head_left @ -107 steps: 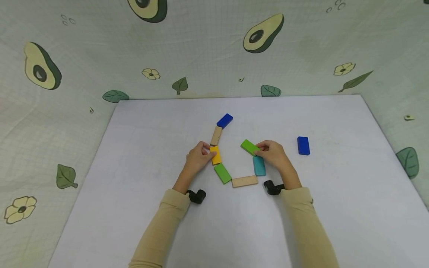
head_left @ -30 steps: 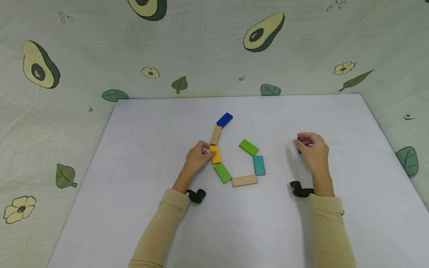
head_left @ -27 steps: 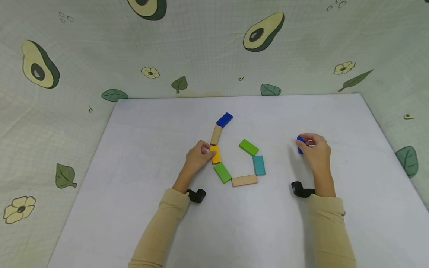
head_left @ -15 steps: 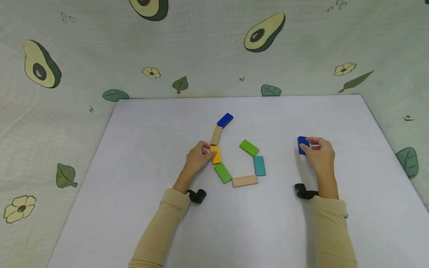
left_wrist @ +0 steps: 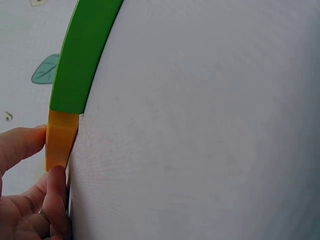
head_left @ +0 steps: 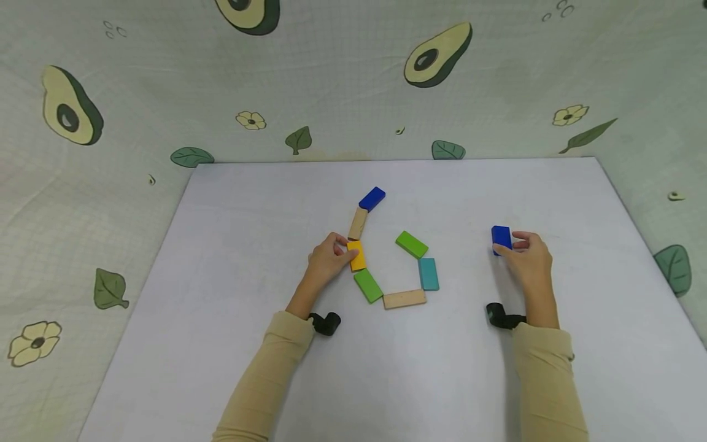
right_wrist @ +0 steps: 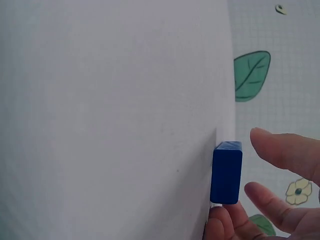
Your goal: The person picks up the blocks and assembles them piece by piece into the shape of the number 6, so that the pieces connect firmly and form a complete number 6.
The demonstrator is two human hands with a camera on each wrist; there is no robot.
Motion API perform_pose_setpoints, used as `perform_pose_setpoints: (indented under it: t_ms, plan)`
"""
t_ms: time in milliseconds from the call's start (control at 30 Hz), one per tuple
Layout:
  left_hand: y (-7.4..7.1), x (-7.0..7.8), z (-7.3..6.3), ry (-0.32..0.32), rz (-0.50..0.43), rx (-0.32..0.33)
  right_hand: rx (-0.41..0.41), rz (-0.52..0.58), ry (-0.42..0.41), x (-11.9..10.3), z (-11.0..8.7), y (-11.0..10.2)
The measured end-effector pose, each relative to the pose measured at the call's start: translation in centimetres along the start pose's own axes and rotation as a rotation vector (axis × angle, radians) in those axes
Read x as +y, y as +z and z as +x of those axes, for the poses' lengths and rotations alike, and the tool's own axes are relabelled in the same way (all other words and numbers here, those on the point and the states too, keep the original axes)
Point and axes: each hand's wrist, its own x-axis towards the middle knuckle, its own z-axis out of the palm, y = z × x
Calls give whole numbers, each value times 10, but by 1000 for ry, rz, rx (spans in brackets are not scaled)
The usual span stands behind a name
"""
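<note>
My left hand (head_left: 326, 258) pinches a yellow wooden block (head_left: 356, 255) between thumb and fingertips. In the left wrist view the thumb meets one side of that yellow block (left_wrist: 61, 137), and a green block (left_wrist: 85, 60) adjoins it. Off to the right, my right hand (head_left: 530, 261) is beside a blue block (head_left: 501, 237), its thumb over the near corner in the head view. The right wrist view has this blue block (right_wrist: 226, 175) standing on the table, with thumb and index finger spread away from it and other fingers partly hidden behind.
A curved row runs from another blue block (head_left: 372, 198) through a plain wooden block (head_left: 358, 223), the yellow one, a green block (head_left: 368, 286), a second plain block (head_left: 405, 299) and a teal block (head_left: 428, 274) to another green block (head_left: 412, 244). All lie on a white table (head_left: 248, 245).
My right hand has left the upper green block, gone right to the lone blue block, then drawn back slightly rightward, uncovering more of it. My left hand stays on the yellow block.
</note>
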Motion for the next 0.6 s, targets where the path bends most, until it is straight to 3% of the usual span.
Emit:
perform_pose_setpoints:
  t_ms: [600]
  plan:
    - [1,1,1,-5,10,2,-76,-73,9,1,0,-5]
